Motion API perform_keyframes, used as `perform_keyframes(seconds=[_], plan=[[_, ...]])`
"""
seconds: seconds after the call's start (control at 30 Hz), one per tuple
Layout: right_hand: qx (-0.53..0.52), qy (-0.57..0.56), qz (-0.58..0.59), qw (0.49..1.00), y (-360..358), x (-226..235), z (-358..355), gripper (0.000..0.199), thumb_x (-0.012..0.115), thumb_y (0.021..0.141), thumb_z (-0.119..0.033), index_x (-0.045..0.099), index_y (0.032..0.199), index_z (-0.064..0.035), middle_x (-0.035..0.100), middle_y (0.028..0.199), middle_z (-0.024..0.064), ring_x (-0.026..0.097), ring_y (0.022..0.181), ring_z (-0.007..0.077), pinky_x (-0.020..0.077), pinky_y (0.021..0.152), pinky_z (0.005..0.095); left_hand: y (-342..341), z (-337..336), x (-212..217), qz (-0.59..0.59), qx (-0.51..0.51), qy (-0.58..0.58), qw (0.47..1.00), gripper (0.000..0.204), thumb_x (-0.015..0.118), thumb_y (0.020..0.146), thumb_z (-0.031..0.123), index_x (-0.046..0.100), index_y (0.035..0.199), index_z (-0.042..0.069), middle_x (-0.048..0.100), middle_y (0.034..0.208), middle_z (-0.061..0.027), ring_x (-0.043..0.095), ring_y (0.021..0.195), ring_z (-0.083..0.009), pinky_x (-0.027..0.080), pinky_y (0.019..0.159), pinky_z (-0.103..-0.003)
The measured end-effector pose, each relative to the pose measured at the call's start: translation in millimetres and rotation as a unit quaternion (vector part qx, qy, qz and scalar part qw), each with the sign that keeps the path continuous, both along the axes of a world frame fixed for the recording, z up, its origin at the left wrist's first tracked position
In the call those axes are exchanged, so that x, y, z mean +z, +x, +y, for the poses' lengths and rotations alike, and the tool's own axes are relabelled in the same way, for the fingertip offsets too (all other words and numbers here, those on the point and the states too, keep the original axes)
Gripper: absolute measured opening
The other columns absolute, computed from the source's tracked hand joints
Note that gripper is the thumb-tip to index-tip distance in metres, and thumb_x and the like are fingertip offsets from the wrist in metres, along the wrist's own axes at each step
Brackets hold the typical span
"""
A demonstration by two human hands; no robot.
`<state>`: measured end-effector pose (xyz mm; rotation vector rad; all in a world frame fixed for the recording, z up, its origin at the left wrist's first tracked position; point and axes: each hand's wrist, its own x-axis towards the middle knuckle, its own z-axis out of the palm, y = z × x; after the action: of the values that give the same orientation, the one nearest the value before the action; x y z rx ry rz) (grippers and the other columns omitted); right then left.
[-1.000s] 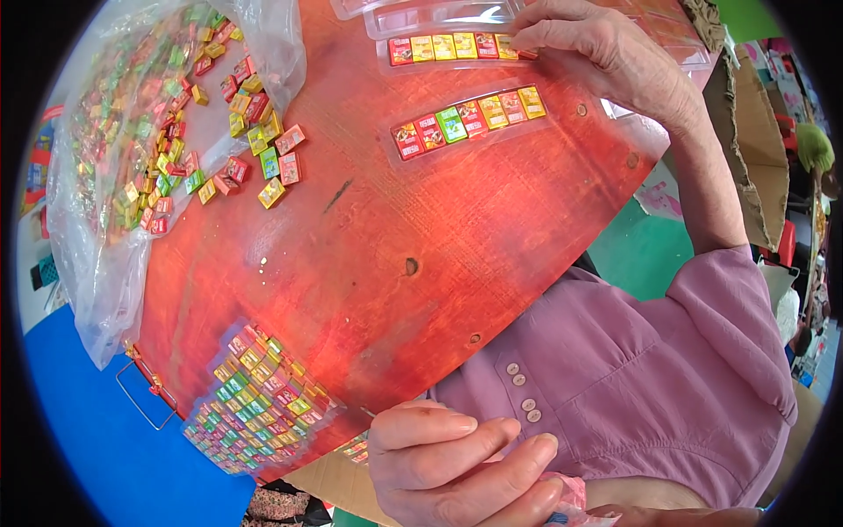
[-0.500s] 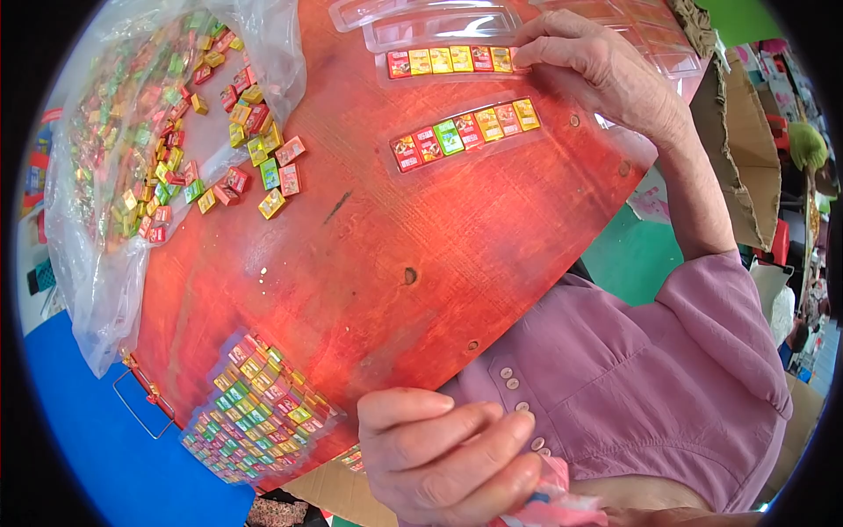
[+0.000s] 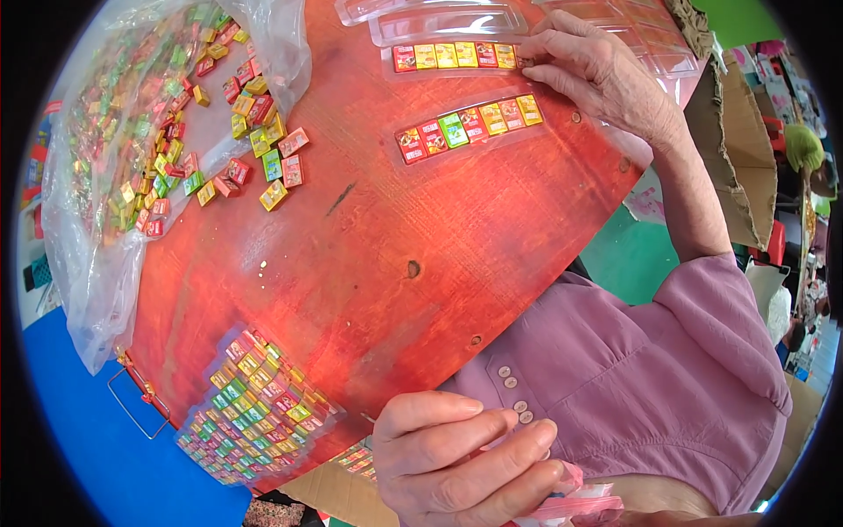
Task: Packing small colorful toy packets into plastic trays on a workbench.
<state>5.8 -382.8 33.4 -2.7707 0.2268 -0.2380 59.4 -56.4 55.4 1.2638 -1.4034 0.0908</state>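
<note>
Touches the right end of the far row of small boxes (image 3: 455, 56), red and yellow in a clear tray (image 3: 439, 74), with the right hand (image 3: 608, 81), fingertips bunched close; cannot tell whether pinched on a box. Holds the left hand (image 3: 465, 461) at the near side, in front of a mauve shirt (image 3: 632, 378), with fingers curled in beside crumpled pink material (image 3: 584, 506); cannot tell whether gripping it. Has on the red counter (image 3: 351, 272) a nearer row (image 3: 471, 125) with one green box, loose boxes (image 3: 272, 162) by a clear bag (image 3: 105, 303) at far left, and packed boxes (image 3: 255, 408) at near left.
</note>
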Motion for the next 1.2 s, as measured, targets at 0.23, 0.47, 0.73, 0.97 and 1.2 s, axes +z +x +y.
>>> perform_keyframes(seconds=[0.23, 0.47, 0.73, 0.97, 1.2], plan=[[-0.033, 0.041, 0.031, 0.998, 3.0, 16.6, 12.5, 0.022, 0.067, 0.094, -0.021, 0.064, 0.106, -0.0023, 0.057, 0.101, 0.0157, 0.061, 0.097, 0.0352, 0.0502, 0.08, 0.0412, -10.4, 14.8, 8.9, -0.018, 0.09, 0.101, 0.991, 0.014, 0.059, 0.098, 0.033, 0.061, 0.1, 0.019, 0.068, 0.096, 0.0041, 0.06, 0.074, -0.0081, 0.042, 0.075, -0.033], [-0.061, 0.051, 0.05, 0.996, 3.9, 18.1, 14.4, 0.019, 0.067, 0.093, -0.017, 0.065, 0.105, -0.0025, 0.058, 0.101, 0.0147, 0.061, 0.097, 0.0343, 0.0501, 0.082, 0.0407, -1.1, 17.4, -8.1, -0.051, 0.084, 0.076, 0.992, 0.011, 0.059, 0.099, 0.028, 0.062, 0.104, 0.019, 0.067, 0.09, 0.0052, 0.059, 0.072, -0.0067, 0.043, 0.075, -0.031], [-0.015, 0.028, 0.017, 0.999, 13.7, 11.2, 13.3, 0.024, 0.068, 0.09, -0.013, 0.064, 0.111, -0.0017, 0.059, 0.103, 0.0172, 0.06, 0.102, 0.0365, 0.0492, 0.087, 0.0417, -1.3, 6.6, -9.6, 0.005, 0.118, 0.013, 0.993, 0.022, 0.081, 0.081, 0.026, 0.068, 0.096, 0.016, 0.074, 0.089, 0.0037, 0.061, 0.071, -0.0056, 0.043, 0.066, -0.023], [0.022, -0.015, -0.04, 0.999, 1.5, -15.0, -5.2, 0.022, 0.069, 0.09, -0.012, 0.065, 0.11, -0.0026, 0.063, 0.108, 0.0097, 0.066, 0.099, 0.0271, 0.0552, 0.084, 0.0345, -0.4, 5.4, -12.0, 0.017, 0.074, 0.012, 0.997, 0.022, 0.079, 0.083, 0.028, 0.069, 0.098, 0.015, 0.074, 0.088, 0.0026, 0.061, 0.071, -0.0059, 0.044, 0.067, -0.024], [0.022, 0.008, -0.058, 0.998, -1.6, -16.8, 3.8, 0.022, 0.069, 0.09, -0.011, 0.065, 0.109, -0.0034, 0.064, 0.11, 0.0099, 0.065, 0.102, 0.0274, 0.0553, 0.085, 0.0358, -9.5, 8.1, -14.2, 0.027, 0.067, 0.007, 0.997, 0.019, 0.077, 0.084, 0.026, 0.072, 0.098, 0.014, 0.075, 0.09, 0.0002, 0.062, 0.073, -0.0073, 0.044, 0.067, -0.024]])
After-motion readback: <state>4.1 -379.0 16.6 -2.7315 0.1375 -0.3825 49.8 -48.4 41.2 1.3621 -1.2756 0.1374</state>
